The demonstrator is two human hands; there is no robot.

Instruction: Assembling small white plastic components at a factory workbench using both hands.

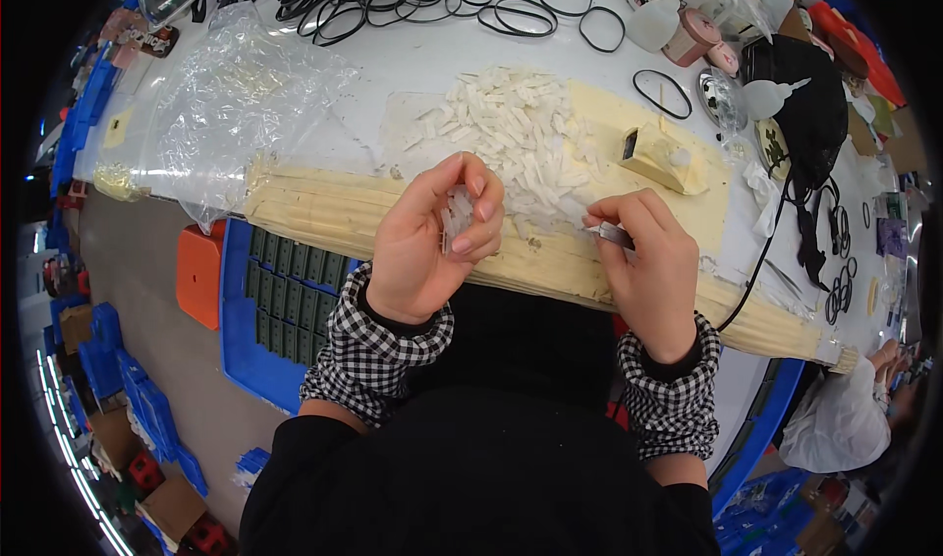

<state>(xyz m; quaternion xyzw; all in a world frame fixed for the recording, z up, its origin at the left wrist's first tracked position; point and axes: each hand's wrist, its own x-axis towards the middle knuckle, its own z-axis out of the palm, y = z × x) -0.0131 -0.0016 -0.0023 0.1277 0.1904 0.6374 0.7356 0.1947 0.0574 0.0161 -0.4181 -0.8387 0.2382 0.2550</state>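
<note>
Head view, hands (pixel 417 247) (pixel 656 271) apart, pale pieces (pixel 457 220) cupped

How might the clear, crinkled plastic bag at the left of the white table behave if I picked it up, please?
The bag would probably be floppy, since it lies in loose folds and its lower end droops past the cream-coloured padded table edge. It also looks light for its size, as its see-through film appears thin.

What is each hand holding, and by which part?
Left hand cups several clear pieces in its palm; right hand pinches a small shiny thing, held part unclear.
</note>
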